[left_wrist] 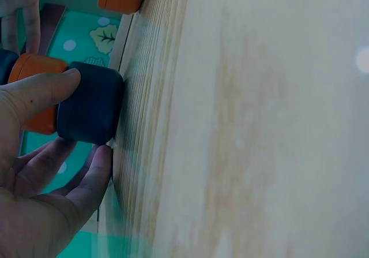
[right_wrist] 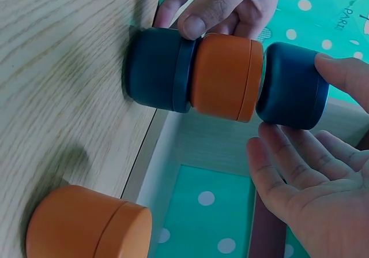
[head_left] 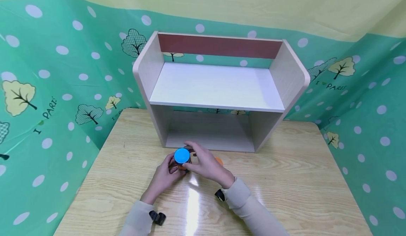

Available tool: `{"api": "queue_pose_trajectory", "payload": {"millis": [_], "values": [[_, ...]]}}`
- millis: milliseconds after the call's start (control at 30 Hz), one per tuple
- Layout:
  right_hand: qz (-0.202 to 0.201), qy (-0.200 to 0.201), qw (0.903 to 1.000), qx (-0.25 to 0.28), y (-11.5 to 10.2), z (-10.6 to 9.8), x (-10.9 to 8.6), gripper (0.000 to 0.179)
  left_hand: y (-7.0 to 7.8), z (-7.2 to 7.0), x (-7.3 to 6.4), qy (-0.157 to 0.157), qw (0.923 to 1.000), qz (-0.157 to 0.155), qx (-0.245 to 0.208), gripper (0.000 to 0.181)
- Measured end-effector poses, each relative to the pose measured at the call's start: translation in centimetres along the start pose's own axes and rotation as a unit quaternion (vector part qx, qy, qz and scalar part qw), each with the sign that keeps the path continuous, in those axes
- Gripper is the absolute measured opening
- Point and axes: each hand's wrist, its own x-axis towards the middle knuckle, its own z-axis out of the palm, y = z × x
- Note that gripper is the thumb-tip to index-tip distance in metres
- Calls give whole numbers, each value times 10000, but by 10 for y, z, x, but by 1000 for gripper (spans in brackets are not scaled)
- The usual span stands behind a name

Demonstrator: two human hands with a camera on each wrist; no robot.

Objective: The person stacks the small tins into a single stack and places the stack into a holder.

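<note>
Three small lidded jars form an upright stack on the table, just in front of the shelf. The bottom blue jar (right_wrist: 153,67) stands on the wood, my left hand (head_left: 163,179) gripping it with the thumb near its lid and fingers on the opposite side. Above it sits an orange jar (right_wrist: 225,76). My right hand (head_left: 206,163) holds the top blue jar (head_left: 182,155) between thumb and fingers. In the right wrist view, this jar is a little off line with the orange one, a thin gap showing between them.
A second orange jar (right_wrist: 81,226) stands on the table right of the stack, mostly behind my right hand in the head view. The two-tier shelf (head_left: 217,84) rises directly behind. Polka-dot curtain (head_left: 63,88) surrounds the wooden table (head_left: 295,179).
</note>
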Motion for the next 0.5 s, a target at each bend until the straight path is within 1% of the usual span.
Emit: {"api": "queue_pose_trajectory", "payload": {"millis": [200,433,500], "values": [[31,-16,9999,-98,1,1,0,71,2,0,-1,-1,10000,-61,44,74],[94,-34,9998,-156,1,2,-1,72,2,1,-1,33,10000,-12,54,73],[93,-46,9998,-163,1,2,-1,71,2,2,-1,46,10000,-40,65,73]]}}
